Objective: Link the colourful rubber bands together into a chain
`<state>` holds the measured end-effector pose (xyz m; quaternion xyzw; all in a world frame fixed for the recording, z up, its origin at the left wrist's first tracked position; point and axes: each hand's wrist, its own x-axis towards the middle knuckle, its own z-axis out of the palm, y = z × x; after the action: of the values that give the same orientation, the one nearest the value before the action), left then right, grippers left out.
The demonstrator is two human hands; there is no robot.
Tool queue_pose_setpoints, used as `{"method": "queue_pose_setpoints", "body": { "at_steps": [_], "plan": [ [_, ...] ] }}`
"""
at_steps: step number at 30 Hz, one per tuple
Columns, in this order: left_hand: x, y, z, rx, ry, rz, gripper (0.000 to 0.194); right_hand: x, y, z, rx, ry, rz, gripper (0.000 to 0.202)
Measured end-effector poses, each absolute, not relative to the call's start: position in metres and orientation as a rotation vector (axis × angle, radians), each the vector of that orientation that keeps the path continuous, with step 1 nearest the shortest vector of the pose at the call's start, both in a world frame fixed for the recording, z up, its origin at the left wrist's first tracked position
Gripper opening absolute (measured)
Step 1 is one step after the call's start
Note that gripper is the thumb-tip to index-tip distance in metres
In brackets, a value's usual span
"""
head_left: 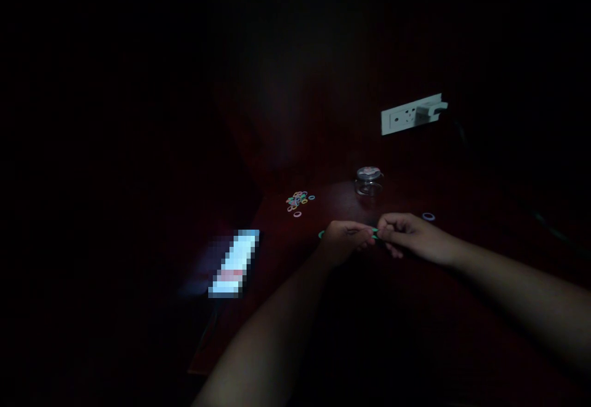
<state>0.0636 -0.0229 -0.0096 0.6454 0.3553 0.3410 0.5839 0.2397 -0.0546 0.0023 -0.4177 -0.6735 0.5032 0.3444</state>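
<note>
the two hands meet low over a dark red table [332,193], in very dim light. the left hand [344,239] has its thumb and fingers pinched together on one side of a small green ring [375,233], and the right hand [406,233] pinches the other side of it, its thumb and forefinger closed on it. the green ring sits in the narrow gap between the two sets of fingertips — only a sliver of it shows, so whether it is being stretched i cannot tell. the lower fingers of the right hand hang a little apart from that pinch.

a second green band [321,234] peeks out just beside the left hand, partly hidden by it. farther off lies a loose heap of small coloured rings [297,200], in pink, yellow, blue and green, with a pink ring [297,215] just in front and a blue ring [311,197] at its right edge. a lilac ring [428,217] lies alone, just beyond the right wrist.

a clear round jar [369,186] with a patterned lid [369,172] on it stands upright beyond the hands. behind it to the right is a white socket panel [395,120] with a plug [431,110] in it. at left, well apart from the hands — a phone [234,264] with a bright, pixelated screen.
</note>
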Motion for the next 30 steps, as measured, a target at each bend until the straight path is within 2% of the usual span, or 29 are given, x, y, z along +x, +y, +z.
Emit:
{"method": "queue_pose_setpoints", "body": {
  "at_steps": [11,30],
  "plan": [
    [0.0663,-0.0237,-0.0109,1.567,0.843,0.855,0.022,0.2419,-0.0528,-0.0017,-1.083,-1.706,1.348,0.029],
    [0.0681,-0.0248,-0.0071,1.612,0.859,0.978,0.019,0.2434,-0.0541,-0.0003,-1.067,-1.665,1.321,0.024]
  ]
}}
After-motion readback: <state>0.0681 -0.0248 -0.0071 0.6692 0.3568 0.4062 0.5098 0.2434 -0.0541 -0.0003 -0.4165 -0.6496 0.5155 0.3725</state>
